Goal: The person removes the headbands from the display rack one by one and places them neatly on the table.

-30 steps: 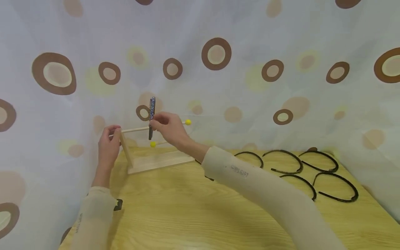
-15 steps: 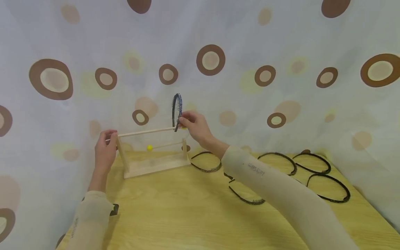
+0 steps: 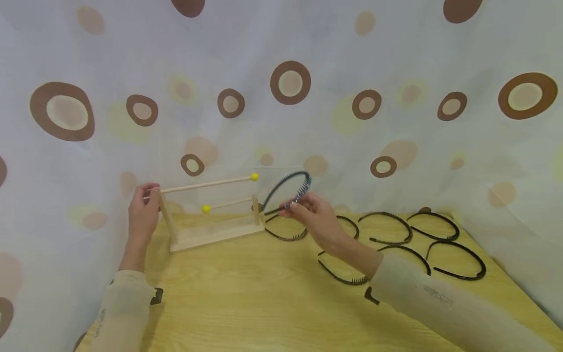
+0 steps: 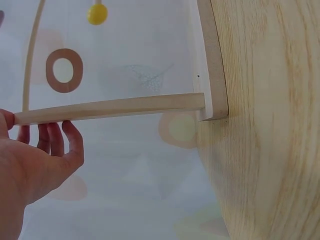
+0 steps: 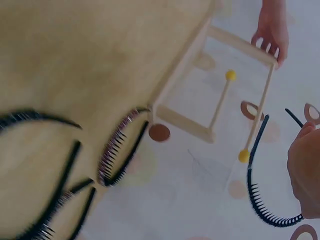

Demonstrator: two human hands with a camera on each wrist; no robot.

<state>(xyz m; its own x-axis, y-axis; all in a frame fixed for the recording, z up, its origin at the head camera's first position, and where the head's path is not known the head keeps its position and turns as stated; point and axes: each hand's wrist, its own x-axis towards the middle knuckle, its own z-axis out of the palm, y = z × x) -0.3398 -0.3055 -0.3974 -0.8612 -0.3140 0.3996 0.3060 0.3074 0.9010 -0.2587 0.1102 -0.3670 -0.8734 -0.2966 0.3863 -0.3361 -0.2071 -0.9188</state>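
In the head view my left hand (image 3: 142, 210) grips the top of the left post of a wooden two-rod rack (image 3: 215, 235). The left wrist view shows its fingers and thumb on either side of the post (image 4: 125, 106). My right hand (image 3: 323, 225) pinches a dark, glittery toothed headband (image 3: 303, 188) near one end. It is tilted in the air, to the right of the upper rod's yellow ball (image 3: 254, 177). In the right wrist view the headband's teeth (image 5: 260, 210) show beside the hand (image 5: 305, 172). The lower rod ends in another yellow ball (image 3: 205, 209).
Several dark headbands lie on the wooden table (image 3: 228, 303) to the right, among them a toothed one (image 3: 290, 238) close to the rack and a plain black one (image 3: 481, 264) at far right. A patterned curtain (image 3: 334, 44) hangs behind and around the table.
My right hand has carried the headband rightward along the upper rod and past its yellow ball, tipping it over and lowering it. The left hand keeps its grip on the rack.
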